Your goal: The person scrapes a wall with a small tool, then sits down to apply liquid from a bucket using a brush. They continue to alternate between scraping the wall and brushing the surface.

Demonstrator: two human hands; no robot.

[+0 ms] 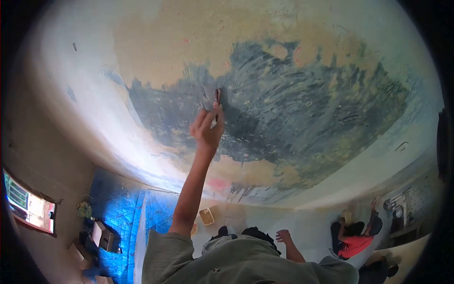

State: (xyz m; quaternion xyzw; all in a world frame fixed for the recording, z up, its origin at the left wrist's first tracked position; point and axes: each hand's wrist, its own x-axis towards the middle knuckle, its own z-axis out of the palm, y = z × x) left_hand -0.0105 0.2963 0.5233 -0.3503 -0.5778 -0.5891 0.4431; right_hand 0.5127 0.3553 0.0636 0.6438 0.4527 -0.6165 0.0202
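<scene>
My left hand (208, 127) is raised against a wall (165, 52) with its fingers closed on a thin, dark reddish-brown tool (218, 94). The tool's tip is at the wall's dark grey-green patch (293, 104), which has streaky, curved marks. Whether the tool is a scraper or a brush is too small to tell. Low on the right side of my body, my right hand (283, 236) hangs away from the wall with its fingers apart and nothing in it.
A light tray (206, 217) with yellowish contents lies on the floor below my left arm. Blue sheeting (118, 208) and boxes (103, 235) are at the lower left, near a window (30, 201). At the lower right are a person in red (354, 244) and another in dark clothes (378, 272).
</scene>
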